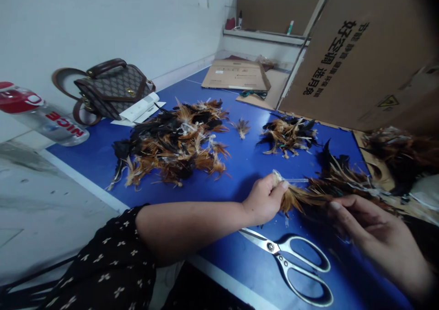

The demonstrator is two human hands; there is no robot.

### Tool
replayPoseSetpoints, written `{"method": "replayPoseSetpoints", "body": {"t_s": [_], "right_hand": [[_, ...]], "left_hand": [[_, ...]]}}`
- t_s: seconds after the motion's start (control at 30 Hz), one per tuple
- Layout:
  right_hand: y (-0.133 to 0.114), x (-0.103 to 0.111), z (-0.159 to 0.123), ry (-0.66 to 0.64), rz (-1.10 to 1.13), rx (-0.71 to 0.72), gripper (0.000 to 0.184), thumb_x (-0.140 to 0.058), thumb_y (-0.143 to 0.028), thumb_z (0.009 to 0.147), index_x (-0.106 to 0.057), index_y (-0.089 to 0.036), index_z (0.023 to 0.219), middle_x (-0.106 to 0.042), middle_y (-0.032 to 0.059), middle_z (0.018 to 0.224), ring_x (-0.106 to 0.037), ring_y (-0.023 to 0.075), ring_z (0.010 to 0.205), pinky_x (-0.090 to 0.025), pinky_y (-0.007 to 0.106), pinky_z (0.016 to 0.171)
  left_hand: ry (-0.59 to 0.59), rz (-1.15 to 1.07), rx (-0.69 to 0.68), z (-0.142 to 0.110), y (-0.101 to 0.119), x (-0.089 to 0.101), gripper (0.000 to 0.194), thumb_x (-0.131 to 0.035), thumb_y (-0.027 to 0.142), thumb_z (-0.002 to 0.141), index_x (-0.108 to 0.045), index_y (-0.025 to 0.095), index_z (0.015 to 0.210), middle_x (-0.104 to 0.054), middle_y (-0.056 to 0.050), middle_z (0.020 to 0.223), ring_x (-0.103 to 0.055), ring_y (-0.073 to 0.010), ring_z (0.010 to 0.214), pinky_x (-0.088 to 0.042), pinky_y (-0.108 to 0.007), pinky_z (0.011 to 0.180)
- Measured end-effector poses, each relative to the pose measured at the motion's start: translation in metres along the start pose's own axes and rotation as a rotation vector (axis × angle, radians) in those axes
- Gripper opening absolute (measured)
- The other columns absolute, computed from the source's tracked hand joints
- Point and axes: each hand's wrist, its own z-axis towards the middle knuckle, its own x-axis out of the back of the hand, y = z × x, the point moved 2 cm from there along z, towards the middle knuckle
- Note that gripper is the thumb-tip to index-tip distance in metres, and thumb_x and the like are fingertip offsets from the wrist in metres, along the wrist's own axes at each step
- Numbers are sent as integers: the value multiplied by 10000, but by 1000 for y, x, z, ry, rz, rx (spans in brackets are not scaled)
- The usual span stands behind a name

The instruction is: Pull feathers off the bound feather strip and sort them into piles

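My left hand [265,199] is closed in a pinch on the end of a strip of brown and black feathers [308,193], which runs to the right across the blue table [247,159]. My right hand [373,232] is beside the same strip further right, fingers partly curled, thumb touching the feathers. Steel scissors [295,264] lie on the table just below both hands. A large heap of loose feathers [171,143] lies to the upper left, a smaller heap [288,135] lies above my hands, and one small tuft [242,127] sits between them.
A patterned handbag [109,88] and a plastic bottle [41,115] stand at the left by the white wall. White papers [140,111] lie beside the bag. A big cardboard box [363,54] stands at the right; flat cardboard [236,74] lies at the far end.
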Motion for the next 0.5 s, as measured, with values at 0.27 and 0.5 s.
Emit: {"method": "replayPoseSetpoints", "body": {"t_s": [0.27,0.5], "right_hand": [[5,1,2,-29,102,-99,504,-868,-750,882,-762,-265,970,-725,36,782,-601,170,620,-506,256,539],[-3,-22,-4,-140,138,-85,522,-906,-727,856,-767,-227,920,-630,-1,723,-482,126,574,-436,231,493]], "left_hand": [[-141,-47,-59,0,-3,-3,429,-761,613,999,-673,193,1001,-678,-20,917,-632,-181,921,-557,-364,1025],[-110,-18,-31,-1,-1,-3,421,-744,599,1005,-642,195,945,-647,-6,856,-577,-155,831,-530,-278,822]]}}
